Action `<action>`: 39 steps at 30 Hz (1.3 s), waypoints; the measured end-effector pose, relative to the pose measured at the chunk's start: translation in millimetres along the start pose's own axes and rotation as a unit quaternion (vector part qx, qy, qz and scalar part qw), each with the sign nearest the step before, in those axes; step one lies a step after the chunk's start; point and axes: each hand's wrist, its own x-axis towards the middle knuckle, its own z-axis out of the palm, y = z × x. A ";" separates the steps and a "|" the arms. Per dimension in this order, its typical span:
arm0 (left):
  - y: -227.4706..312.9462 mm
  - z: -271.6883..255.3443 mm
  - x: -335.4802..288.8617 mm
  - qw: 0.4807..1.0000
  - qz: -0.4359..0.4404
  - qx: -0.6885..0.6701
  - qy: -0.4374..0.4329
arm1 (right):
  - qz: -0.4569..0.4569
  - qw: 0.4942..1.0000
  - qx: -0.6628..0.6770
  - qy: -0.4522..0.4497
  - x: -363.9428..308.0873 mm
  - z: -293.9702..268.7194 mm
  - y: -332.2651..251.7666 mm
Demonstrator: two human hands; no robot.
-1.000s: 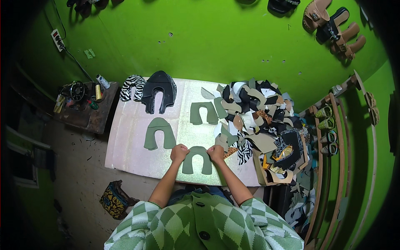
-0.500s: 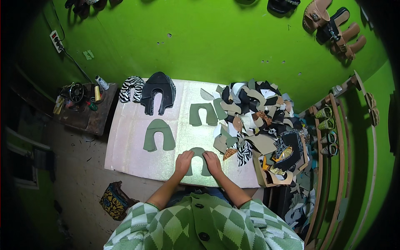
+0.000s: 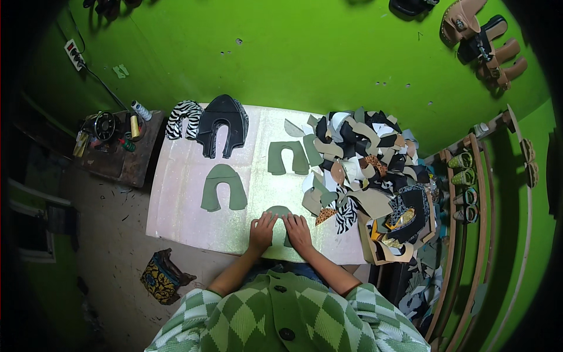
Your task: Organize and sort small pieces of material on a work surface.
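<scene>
At the near edge of the table, a U-shaped olive-green shoe upper piece (image 3: 277, 209) lies flat with its arch pointing away from me. My left hand (image 3: 261, 233) rests flat over its left side, fingers stretched forward. On its right side lies my right hand (image 3: 298, 233), also flat with the fingers extended. Both hands cover most of the piece. Another green upper (image 3: 224, 175), with a seam across its top, is farther left, and a green U-shaped cut piece (image 3: 287, 150) sits beyond my hands. Stacked black uppers (image 3: 223, 111) and zebra-print uppers (image 3: 184, 112) stand at the far left.
Mixed offcuts (image 3: 366, 146) heap over the table's right side, beside an open cardboard box (image 3: 394, 256). A sewing machine (image 3: 104, 127) and thread spools are on a small table at left. Wooden racks (image 3: 478, 234) with sandals stand at right; a patterned bag (image 3: 161, 276) is on the floor.
My fingers have moved from gripping the piece's outer sides to lying flat across its top, covering more of it. The view has shifted slightly.
</scene>
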 end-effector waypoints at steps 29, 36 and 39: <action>6.3 -10.6 12.2 0.999 -0.033 -0.010 -0.008 | 0.188 0.980 0.030 -0.058 -1.1 -15.2 19.8; -14.3 -13.2 24.5 0.934 -0.188 -0.260 0.158 | 0.354 0.900 0.252 -0.032 15.9 4.4 41.7; -20.5 -1.1 22.3 0.925 -0.298 -0.212 0.102 | 0.390 0.898 0.196 -0.052 27.1 -3.0 20.4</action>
